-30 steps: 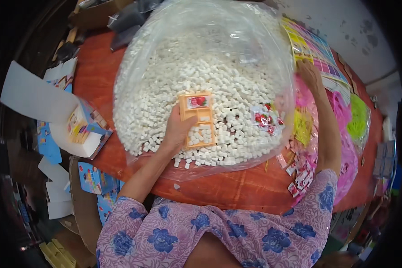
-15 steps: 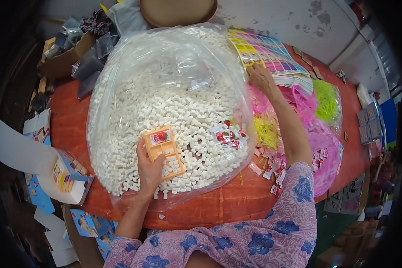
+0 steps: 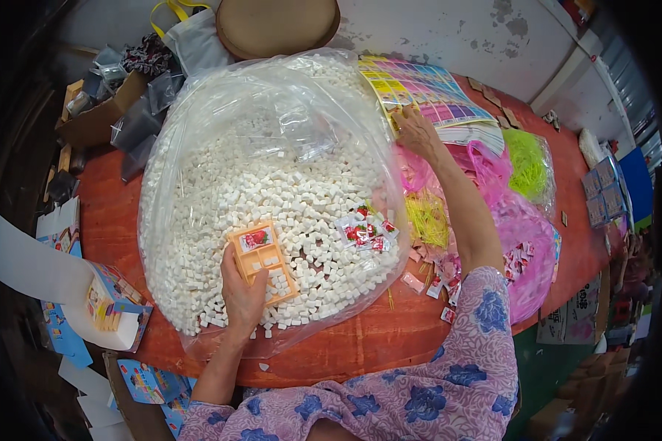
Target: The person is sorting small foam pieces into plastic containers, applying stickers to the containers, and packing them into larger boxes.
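Observation:
My left hand (image 3: 244,292) is closed round the side of a small orange compartment tray (image 3: 263,262), tilted over the open plastic bag. A sachet with a strawberry picture (image 3: 257,239) lies in the tray's far compartment, and white cubes (image 3: 279,285) sit in the near ones. With my arm stretched far forward, my right hand (image 3: 417,134) is at the near left part of a stack of printed sheets (image 3: 426,92), yellow, pink and blue. Its fingers are bent and pinched at the top sheet's yellow part; the fingertips are partly hidden.
The big clear bag (image 3: 198,147) of white cubes fills the middle of the red-covered table (image 3: 346,334), with strawberry sachets (image 3: 362,229) on top. Rightward lie yellow strands (image 3: 426,219), a pink bag (image 3: 521,228) and green strands (image 3: 526,165). Printed boxes (image 3: 114,298) stand left.
The whole view has shifted slightly. My left hand still holds the tray, and my right hand stays at the yellow part of the sheets with little visible movement.

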The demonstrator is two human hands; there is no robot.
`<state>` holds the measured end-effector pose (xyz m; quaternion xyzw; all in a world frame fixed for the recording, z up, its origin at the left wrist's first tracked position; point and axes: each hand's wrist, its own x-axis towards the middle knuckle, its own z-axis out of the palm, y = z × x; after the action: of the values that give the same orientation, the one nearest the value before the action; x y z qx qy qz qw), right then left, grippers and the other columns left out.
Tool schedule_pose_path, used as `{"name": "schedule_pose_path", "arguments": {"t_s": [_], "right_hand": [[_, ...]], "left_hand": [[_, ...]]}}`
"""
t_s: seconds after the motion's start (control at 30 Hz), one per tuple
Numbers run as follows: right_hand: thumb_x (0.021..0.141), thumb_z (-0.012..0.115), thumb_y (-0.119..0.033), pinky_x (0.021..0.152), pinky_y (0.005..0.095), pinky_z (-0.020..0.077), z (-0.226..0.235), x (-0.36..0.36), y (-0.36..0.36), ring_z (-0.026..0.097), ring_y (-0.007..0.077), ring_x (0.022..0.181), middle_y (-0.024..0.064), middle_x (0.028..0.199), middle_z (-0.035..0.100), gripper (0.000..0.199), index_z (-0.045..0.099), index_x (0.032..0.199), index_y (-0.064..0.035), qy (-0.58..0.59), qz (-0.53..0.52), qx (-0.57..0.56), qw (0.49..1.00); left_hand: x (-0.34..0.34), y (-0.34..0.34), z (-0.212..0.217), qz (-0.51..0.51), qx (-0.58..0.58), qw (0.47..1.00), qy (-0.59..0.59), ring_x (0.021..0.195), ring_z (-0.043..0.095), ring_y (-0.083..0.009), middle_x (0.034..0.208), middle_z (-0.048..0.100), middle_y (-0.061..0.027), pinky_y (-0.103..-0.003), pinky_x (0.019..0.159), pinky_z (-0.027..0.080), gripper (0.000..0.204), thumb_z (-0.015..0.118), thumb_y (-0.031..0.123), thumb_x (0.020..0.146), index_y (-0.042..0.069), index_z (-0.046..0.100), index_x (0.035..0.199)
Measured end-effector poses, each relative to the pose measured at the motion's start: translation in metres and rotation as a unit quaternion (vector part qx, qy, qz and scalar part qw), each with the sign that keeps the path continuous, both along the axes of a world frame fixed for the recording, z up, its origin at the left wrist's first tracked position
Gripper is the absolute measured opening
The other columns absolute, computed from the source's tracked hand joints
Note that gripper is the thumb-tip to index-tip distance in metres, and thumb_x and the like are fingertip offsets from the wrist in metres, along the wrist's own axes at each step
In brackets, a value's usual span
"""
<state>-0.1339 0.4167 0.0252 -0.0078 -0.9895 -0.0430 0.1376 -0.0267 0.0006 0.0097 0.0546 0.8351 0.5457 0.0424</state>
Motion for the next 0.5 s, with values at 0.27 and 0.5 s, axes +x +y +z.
{"name": "schedule_pose_path", "arguments": {"t_s": [0.27, 0.5], "right_hand": [[0.069, 0.049, -0.016, 0.069, 0.0478, 0.0410, -0.002, -0.015, -0.011, 0.045, 0.0314, 0.097, 0.0192, 0.098, 0.047, 0.032, 0.048, 0.100, -0.0051, 0.021, -0.053, -0.002, 0.998], [0.071, 0.046, -0.014, 0.059, 0.0427, 0.0440, -0.027, -0.045, 0.003, 0.053, 0.0348, 0.075, 0.0199, 0.079, 0.054, 0.017, 0.054, 0.080, -0.0021, 0.104, -0.162, 0.058, 0.980]], "left_hand": [[0.001, -0.002, 0.001, 0.001, 0.008, 1.000, -0.023, 0.102, 0.043, -0.0259, 0.114, 0.037, -0.0194, -0.031, 0.086, 0.036, 0.059, 0.053, 0.004, 0.070, -0.002, 0.024, 0.121], [-0.001, -0.003, -0.011, -0.019, -0.019, 0.999, 0.027, 0.093, 0.050, -0.0207, 0.109, 0.041, -0.0168, -0.027, 0.074, 0.044, 0.058, 0.049, -0.001, 0.072, 0.000, 0.021, 0.123]]}}
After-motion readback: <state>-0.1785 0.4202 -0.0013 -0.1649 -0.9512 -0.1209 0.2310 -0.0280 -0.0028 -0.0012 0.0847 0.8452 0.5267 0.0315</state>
